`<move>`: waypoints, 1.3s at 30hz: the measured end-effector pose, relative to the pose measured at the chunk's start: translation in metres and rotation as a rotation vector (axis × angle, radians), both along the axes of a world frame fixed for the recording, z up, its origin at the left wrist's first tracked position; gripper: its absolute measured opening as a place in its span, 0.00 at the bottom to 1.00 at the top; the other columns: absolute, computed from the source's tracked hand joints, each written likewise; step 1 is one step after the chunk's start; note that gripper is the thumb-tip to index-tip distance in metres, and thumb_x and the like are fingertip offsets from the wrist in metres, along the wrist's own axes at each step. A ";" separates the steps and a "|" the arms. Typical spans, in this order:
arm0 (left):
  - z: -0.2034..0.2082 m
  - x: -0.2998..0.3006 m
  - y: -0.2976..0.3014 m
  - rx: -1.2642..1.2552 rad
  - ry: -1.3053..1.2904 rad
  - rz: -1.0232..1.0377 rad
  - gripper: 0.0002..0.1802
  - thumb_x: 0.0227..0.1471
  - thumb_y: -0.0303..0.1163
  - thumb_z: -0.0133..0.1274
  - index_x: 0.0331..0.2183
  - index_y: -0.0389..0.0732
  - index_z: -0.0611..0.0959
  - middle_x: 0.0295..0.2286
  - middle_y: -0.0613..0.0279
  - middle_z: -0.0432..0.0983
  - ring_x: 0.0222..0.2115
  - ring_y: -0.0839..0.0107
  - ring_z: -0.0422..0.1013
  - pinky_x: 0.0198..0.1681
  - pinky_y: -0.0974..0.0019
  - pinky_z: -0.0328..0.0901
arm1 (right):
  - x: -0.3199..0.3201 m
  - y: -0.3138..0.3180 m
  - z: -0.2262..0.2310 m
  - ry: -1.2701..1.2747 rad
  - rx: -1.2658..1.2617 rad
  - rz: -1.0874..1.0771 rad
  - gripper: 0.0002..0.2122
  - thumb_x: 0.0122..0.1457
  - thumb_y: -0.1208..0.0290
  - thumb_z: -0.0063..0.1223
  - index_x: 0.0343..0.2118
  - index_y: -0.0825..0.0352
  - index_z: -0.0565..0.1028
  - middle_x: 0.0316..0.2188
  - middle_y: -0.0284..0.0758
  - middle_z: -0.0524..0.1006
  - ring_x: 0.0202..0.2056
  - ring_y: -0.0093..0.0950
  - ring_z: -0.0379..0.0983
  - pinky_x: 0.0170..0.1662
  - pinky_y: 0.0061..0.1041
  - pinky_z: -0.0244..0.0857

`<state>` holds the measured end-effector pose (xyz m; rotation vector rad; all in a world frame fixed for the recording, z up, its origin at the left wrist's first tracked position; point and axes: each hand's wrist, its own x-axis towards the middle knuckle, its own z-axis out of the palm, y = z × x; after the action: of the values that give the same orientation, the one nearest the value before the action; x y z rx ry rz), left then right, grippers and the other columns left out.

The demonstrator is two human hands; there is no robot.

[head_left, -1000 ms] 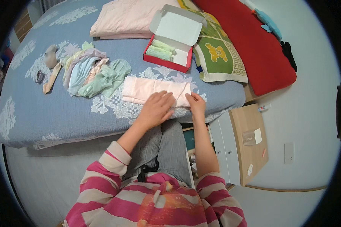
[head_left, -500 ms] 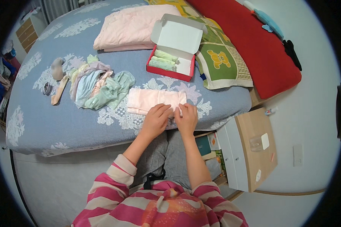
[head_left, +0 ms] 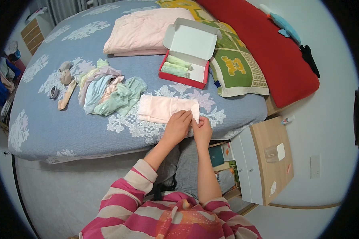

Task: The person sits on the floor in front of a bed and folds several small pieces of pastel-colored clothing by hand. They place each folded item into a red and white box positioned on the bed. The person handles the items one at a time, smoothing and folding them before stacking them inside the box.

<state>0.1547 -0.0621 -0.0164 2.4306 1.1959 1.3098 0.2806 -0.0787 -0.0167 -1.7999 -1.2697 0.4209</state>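
Note:
A folded pale pink garment [head_left: 157,108] lies flat as a strip on the bed's near edge; I cannot tell its kind. My left hand [head_left: 178,126] rests on its right part, fingers stretched forward over the fabric. Beside it, my right hand [head_left: 202,130] is closed in a pinch at the garment's near right corner. Beyond the garment stands an open red box [head_left: 183,81] with a white lid raised. Rolled pale green pieces of cloth [head_left: 176,67] fill its left side. To the left is a loose heap of pastel garments [head_left: 103,89].
A folded pink quilt [head_left: 143,30] sits behind the box, with a green bear-patterned pillow cover [head_left: 237,65] to its right. Small grey and beige pieces of cloth [head_left: 66,93] lie left of the heap. A wooden-topped cabinet [head_left: 273,155] with an open drawer stands at the right.
My right hand has shifted to the garment's right corner and pinches it. My left hand has moved slightly right along the fabric. The whole view has shifted a little.

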 end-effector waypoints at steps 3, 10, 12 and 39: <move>0.002 -0.012 -0.004 -0.003 -0.092 0.003 0.24 0.34 0.17 0.52 0.40 0.35 0.78 0.43 0.55 0.73 0.47 0.54 0.67 0.49 0.55 0.63 | -0.003 0.004 0.001 -0.059 -0.100 0.014 0.12 0.49 0.66 0.61 0.29 0.68 0.71 0.22 0.36 0.71 0.25 0.35 0.70 0.31 0.32 0.65; 0.014 -0.058 -0.018 -0.035 -0.174 0.168 0.22 0.35 0.15 0.50 0.39 0.36 0.79 0.41 0.56 0.74 0.45 0.53 0.67 0.48 0.56 0.64 | -0.037 0.004 0.012 -0.399 0.399 0.086 0.09 0.45 0.77 0.58 0.28 0.66 0.69 0.34 0.37 0.72 0.37 0.39 0.68 0.41 0.35 0.63; 0.011 -0.064 -0.017 -0.032 -0.170 0.167 0.22 0.36 0.15 0.51 0.39 0.36 0.79 0.41 0.56 0.74 0.45 0.53 0.67 0.48 0.56 0.64 | -0.043 0.001 0.014 -0.464 0.420 0.132 0.09 0.45 0.78 0.56 0.28 0.67 0.69 0.36 0.38 0.73 0.40 0.40 0.67 0.44 0.36 0.62; 0.013 -0.063 0.035 -0.142 -0.107 -0.022 0.15 0.42 0.21 0.51 0.37 0.38 0.81 0.41 0.56 0.76 0.40 0.55 0.69 0.45 0.58 0.65 | -0.045 0.009 0.011 -0.124 -0.069 0.048 0.17 0.48 0.57 0.60 0.25 0.68 0.72 0.22 0.43 0.75 0.27 0.45 0.72 0.31 0.39 0.65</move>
<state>0.0918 -0.0268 -0.0032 2.2403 1.1881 1.2845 0.2356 -0.0701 -0.0053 -1.8810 -1.4017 0.3893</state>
